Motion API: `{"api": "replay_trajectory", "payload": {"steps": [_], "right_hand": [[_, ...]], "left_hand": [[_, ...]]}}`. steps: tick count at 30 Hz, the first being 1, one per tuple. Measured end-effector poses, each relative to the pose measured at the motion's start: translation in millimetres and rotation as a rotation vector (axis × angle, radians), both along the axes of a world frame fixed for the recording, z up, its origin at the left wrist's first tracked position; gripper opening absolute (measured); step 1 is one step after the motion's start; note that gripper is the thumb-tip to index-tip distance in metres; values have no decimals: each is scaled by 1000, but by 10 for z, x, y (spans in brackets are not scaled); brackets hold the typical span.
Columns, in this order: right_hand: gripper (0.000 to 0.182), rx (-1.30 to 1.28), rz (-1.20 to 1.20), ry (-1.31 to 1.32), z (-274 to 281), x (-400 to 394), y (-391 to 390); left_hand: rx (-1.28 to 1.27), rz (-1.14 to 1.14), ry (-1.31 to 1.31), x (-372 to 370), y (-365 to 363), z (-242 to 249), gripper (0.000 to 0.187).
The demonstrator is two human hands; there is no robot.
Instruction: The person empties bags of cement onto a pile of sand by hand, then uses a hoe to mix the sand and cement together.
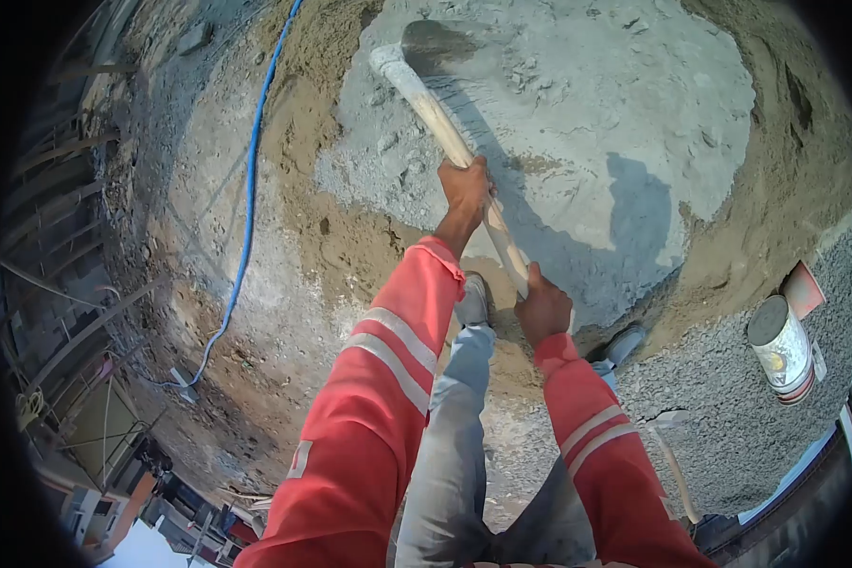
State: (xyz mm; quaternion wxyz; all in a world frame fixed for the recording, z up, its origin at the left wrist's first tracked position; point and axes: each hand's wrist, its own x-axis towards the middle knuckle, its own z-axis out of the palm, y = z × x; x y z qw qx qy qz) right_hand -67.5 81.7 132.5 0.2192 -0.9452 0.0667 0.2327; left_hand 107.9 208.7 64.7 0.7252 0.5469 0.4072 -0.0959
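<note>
Grip of left hand (465,189) and right hand (544,308) clamped around hoe (442,123).
Clock centred on hands: hoe is held mid-shaft by the left, near the butt by the right; its blade (435,49) is rested at 11 o'clock on grey powder (634,76), bordered by brown sand (298,123). Blue hose (252,170) is laid from 11 to 8 o'clock. Bucket (784,350) is stood on gravel (710,412) at 4 o'clock; a second wooden handle (677,470) is seen at 5.

You've got one hoe (435,115), two wooden handles (505,237) (674,473) in all — and there are your two hands (465,187) (544,307), two red sleeves (364,454) (604,435), two shoes (472,301) (624,344), one pair of jeans (445,445)! And you've one blue hose (249,199), one bucket (784,352), one spread of grey mix (587,95).
</note>
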Motion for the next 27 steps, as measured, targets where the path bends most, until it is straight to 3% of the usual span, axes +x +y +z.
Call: {"api": "replay_trajectory", "payload": {"steps": [2,6,12,16,17,24,27], "right_hand": [[35,57,-53,-82,-49,339,202],[31,190,-150,-6,321,705,345],[26,52,-52,-236,595,1147,-303],[15,-29,-6,-523,439,1914,-604],[15,-56,42,-470,386,2062,-649],[14,109,-59,-258,487,1249,-1449],[15,107,-47,-294,534,693,-1866]], "left_hand": [[115,-101,-61,448,179,-8,10],[126,-150,-109,812,248,421,9],[-26,10,-185,1110,-152,858,10],[-163,-107,-161,1114,-771,606,12],[-164,-126,-151,1081,-895,570,12],[148,-286,31,530,-1614,367,13],[184,-292,40,136,-1995,353,12]]}}
